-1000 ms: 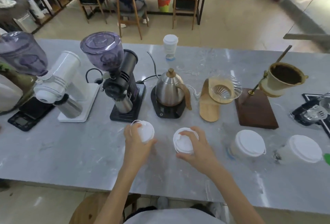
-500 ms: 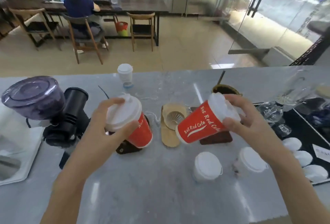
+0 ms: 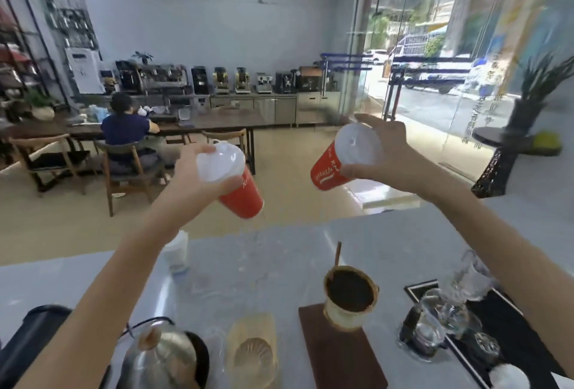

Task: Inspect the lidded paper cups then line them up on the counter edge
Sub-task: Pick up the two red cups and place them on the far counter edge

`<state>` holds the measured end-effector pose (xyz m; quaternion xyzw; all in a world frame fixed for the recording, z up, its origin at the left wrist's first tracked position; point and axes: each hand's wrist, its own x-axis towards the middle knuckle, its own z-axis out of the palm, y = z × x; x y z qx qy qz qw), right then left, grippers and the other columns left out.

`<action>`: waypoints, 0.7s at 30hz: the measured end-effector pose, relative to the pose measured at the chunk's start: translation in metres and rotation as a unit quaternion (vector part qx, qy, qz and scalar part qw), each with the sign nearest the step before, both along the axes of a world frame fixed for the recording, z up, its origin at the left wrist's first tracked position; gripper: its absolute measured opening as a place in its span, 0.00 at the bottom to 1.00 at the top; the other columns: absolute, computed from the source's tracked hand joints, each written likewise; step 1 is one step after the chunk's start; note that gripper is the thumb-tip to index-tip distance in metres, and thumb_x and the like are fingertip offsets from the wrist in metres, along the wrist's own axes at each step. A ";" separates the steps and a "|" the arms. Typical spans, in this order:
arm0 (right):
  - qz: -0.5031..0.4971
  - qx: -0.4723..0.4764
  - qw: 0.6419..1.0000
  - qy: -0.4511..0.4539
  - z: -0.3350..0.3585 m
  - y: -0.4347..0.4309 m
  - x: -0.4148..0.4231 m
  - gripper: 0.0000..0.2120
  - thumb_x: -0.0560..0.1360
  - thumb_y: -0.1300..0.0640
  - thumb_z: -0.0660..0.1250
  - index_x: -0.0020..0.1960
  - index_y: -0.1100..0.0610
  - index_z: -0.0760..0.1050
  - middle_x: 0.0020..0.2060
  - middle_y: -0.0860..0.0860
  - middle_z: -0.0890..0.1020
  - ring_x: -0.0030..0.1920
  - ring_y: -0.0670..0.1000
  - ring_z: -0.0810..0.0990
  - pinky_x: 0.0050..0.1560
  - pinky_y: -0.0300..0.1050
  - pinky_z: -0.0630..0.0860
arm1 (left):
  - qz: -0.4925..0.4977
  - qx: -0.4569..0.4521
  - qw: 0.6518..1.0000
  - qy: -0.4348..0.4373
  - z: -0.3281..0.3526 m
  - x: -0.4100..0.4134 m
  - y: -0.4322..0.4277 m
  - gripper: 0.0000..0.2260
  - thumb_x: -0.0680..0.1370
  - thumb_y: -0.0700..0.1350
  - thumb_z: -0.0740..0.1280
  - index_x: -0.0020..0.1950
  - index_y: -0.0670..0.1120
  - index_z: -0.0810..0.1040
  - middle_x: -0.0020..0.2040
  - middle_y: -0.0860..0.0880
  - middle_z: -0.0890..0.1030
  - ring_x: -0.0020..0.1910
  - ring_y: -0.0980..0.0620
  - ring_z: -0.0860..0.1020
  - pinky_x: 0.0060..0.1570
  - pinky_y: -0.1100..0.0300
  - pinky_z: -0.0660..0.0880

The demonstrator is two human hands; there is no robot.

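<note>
While both arms reach out over the grey marble counter (image 3: 388, 242), left hand (image 3: 198, 185) wraps the white plastic lid and upper wall of one red paper cup (image 3: 240, 196), tilted with base toward four o'clock. Right hand (image 3: 393, 155) closes round the lid end of a second red paper cup (image 3: 326, 169), tipped with base toward eight o'clock — both held aloft, well above the counter, neither yet set down. Likely light, judging by the easy one-handed tilt; thin paper walls would dent under a hard squeeze, and press-fit lids may pop. Better held lower on the stiff rim band than by the lid alone. Another white-lidded cup (image 3: 177, 252) stands at ten o'clock of the brown ceramic dripper (image 3: 349, 295).
</note>
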<state>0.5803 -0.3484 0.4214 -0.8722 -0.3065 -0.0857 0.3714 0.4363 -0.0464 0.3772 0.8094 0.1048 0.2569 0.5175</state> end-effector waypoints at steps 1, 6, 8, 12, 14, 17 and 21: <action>-0.004 -0.018 1.000 0.023 -0.007 0.008 0.022 0.45 0.61 0.38 0.77 0.72 0.41 0.60 0.68 0.49 0.60 0.64 0.49 0.64 0.61 0.41 0.64 | -0.008 -0.028 0.999 0.012 -0.010 0.018 0.004 0.34 0.69 0.51 0.79 0.67 0.56 0.63 0.65 0.47 0.68 0.54 0.54 0.74 0.45 0.59 0.74; -0.011 -0.078 0.993 0.092 -0.070 0.047 0.113 0.48 0.60 0.40 0.79 0.74 0.47 0.59 0.60 0.50 0.59 0.55 0.52 0.70 0.53 0.44 0.69 | 0.044 -0.017 0.996 0.080 -0.077 0.091 0.016 0.40 0.67 0.48 0.79 0.73 0.53 0.60 0.64 0.49 0.64 0.56 0.50 0.70 0.36 0.66 0.67; -0.012 -0.106 0.986 0.129 -0.105 0.063 0.142 0.48 0.60 0.40 0.78 0.73 0.47 0.60 0.60 0.51 0.59 0.51 0.54 0.75 0.51 0.48 0.76 | 0.047 -0.020 0.990 0.129 -0.109 0.112 0.023 0.39 0.69 0.47 0.78 0.74 0.52 0.59 0.65 0.48 0.62 0.57 0.49 0.67 0.37 0.66 0.66; 0.001 -0.136 0.971 0.198 -0.178 0.093 0.196 0.45 0.61 0.43 0.78 0.71 0.47 0.61 0.58 0.52 0.58 0.48 0.51 0.74 0.32 0.38 0.79 | 0.064 0.003 0.973 0.220 -0.180 0.148 0.046 0.33 0.72 0.49 0.75 0.72 0.48 0.62 0.67 0.43 0.62 0.58 0.51 0.62 0.53 0.58 0.70; 0.006 -0.144 0.964 0.222 -0.212 0.105 0.220 0.45 0.61 0.43 0.79 0.71 0.48 0.61 0.58 0.52 0.58 0.50 0.53 0.73 0.30 0.36 0.78 | 0.067 0.002 0.969 0.237 -0.209 0.166 0.059 0.32 0.73 0.49 0.74 0.72 0.48 0.62 0.66 0.43 0.61 0.58 0.51 0.61 0.54 0.58 0.68; 0.011 -0.151 0.961 0.233 -0.255 0.125 0.249 0.45 0.62 0.44 0.79 0.72 0.50 0.61 0.57 0.51 0.57 0.53 0.55 0.72 0.46 0.43 0.79 | 0.075 -0.009 0.968 0.238 -0.241 0.197 0.078 0.33 0.72 0.48 0.73 0.73 0.48 0.61 0.65 0.43 0.60 0.59 0.51 0.61 0.54 0.59 0.65; 0.020 -0.154 0.959 0.237 -0.305 0.153 0.273 0.43 0.64 0.47 0.79 0.73 0.54 0.62 0.57 0.52 0.57 0.53 0.56 0.70 0.59 0.45 0.71 | 0.077 -0.010 0.963 0.258 -0.279 0.229 0.095 0.36 0.70 0.49 0.74 0.73 0.47 0.61 0.67 0.42 0.59 0.58 0.50 0.62 0.56 0.56 0.69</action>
